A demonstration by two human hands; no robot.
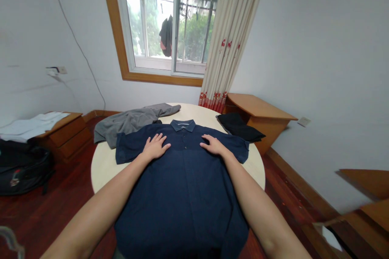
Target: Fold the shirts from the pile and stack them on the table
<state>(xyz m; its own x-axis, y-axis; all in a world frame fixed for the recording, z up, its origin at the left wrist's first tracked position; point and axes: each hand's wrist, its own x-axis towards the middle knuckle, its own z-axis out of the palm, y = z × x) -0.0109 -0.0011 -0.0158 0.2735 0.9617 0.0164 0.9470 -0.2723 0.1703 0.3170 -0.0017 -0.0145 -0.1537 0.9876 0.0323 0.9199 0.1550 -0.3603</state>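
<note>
A dark blue short-sleeved shirt (182,186) lies spread front side up, its collar pointing away from me and its lower part hanging over the near table edge. My left hand (155,147) rests flat on the shirt's upper chest, left of the buttons, with fingers spread. On the other side of the buttons, my right hand (212,145) lies on the cloth near the right sleeve, fingers apart. Neither hand grips anything. Both sleeves stretch out sideways over the round table.
The cream round table (101,170) also bears a crumpled grey garment (121,123) at the back left and folded black cloth (240,126) at the back right. A wooden desk (261,107) stands behind it to the right. A black bag (24,168) sits at far left.
</note>
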